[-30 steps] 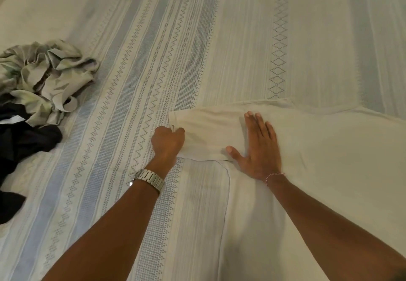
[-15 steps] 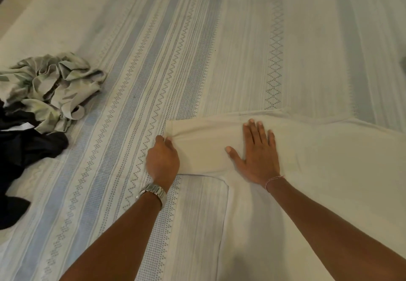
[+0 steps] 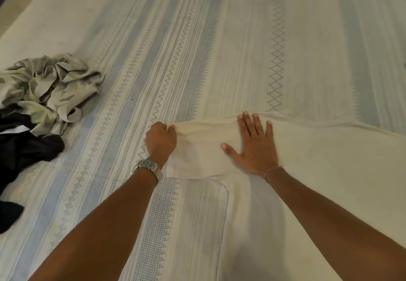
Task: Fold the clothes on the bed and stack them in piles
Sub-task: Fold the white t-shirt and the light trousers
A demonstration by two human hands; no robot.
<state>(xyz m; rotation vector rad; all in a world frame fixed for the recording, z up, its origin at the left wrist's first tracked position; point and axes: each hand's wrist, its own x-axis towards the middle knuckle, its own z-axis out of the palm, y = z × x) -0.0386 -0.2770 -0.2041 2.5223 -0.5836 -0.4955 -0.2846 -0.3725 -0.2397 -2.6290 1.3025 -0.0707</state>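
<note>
With my left hand (image 3: 161, 141) pinching the sleeve (image 3: 197, 149) of the cream shirt (image 3: 329, 171) at frame centre and my right hand (image 3: 254, 146) pressing flat, I fear a hard pull makes wrinkles.

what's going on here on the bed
A person is folding a cream white t-shirt spread flat on a bed with a blue and white striped bedspread. The left hand grips the end of the shirt's short sleeve, while the right hand presses flat on the shoulder area. A crumpled green patterned garment and a black garment lie unfolded at the left. No folded pile is in view.
</note>
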